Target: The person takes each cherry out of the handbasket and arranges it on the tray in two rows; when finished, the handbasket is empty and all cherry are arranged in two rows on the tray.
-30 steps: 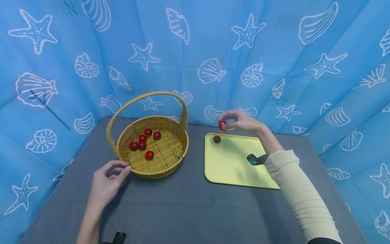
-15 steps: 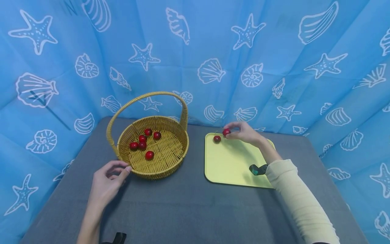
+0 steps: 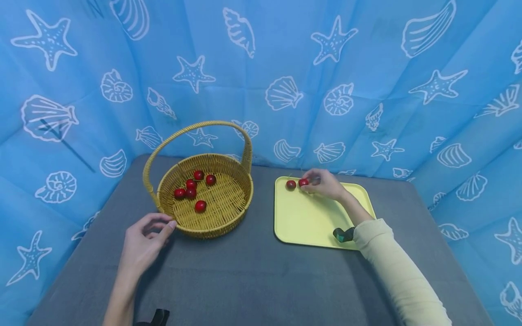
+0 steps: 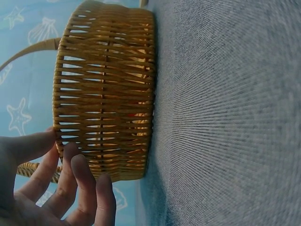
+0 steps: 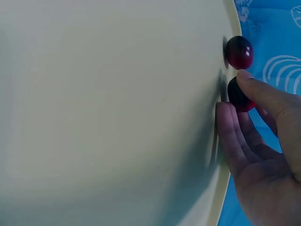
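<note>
My left hand (image 3: 142, 240) pinches the near left rim of a round yellow wicker basket (image 3: 234, 213) between thumb and forefinger. In the left wrist view the other fingers curve beside the woven wall. Several red cherries (image 3: 200, 206) lie in the basket, mostly toward its left and back. At the far edge of a pale yellow tray (image 3: 306, 222), my right hand (image 3: 326, 185) holds a cherry (image 3: 303, 182) between thumb and fingers, low at the tray surface. Just left of it lies another dark red cherry (image 5: 239, 52).
The basket's tall arched handle (image 3: 204, 123) rises over its back and left side. A grey cloth (image 3: 253, 280) covers the table. Behind stands a blue curtain (image 3: 261, 59) with white shell and starfish drawings, close to the tray's far edge.
My right hand has come down to the tray with its cherry, slightly rightward and nearer, beside the cherry lying there. The left hand stays on the basket rim.
</note>
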`<state>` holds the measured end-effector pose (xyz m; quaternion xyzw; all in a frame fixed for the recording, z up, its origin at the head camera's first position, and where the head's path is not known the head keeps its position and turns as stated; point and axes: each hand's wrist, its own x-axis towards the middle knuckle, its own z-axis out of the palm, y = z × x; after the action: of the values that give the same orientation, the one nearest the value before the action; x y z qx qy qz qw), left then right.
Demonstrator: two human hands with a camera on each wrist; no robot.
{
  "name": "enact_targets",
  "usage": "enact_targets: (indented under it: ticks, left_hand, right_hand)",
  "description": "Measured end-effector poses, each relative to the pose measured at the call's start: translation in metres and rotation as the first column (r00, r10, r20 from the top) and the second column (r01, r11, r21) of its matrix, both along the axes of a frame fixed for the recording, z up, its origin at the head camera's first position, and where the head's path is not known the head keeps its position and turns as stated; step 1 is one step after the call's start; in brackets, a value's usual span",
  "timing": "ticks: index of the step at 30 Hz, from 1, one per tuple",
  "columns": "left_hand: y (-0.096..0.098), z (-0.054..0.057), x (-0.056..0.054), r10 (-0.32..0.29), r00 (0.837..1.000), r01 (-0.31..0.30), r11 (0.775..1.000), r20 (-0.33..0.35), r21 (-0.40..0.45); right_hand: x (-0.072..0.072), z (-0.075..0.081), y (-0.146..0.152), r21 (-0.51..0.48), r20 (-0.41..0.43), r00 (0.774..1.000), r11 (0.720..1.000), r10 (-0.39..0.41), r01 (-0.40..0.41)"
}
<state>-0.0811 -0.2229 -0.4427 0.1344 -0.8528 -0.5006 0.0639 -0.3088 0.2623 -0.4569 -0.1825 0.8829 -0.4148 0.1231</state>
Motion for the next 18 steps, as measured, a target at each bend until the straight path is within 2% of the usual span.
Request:
enact_targets:
  ticks: [6,10,18]
  left_hand:
    - [0.000,0.000,0.000,0.001,1.000,-0.001,1.000,-0.006,-0.003]
    - [0.000,0.000,0.000,0.000,1.000,0.000,1.000,-0.009,-0.002]
    - [0.001,0.000,0.000,0.002,1.000,-0.002,1.000,0.000,0.002]
  right_hand:
    - [0.001,-0.002,-0.002,0.039,-0.042,0.999,0.999,-0.015,0.017]
    - [0.001,-0.001,0.000,0.053,-0.049,0.999,0.999,0.002,0.000]
    - [0.004,0.008,0.007,0.020,0.015,1.000,1.000,0.023,-0.024]
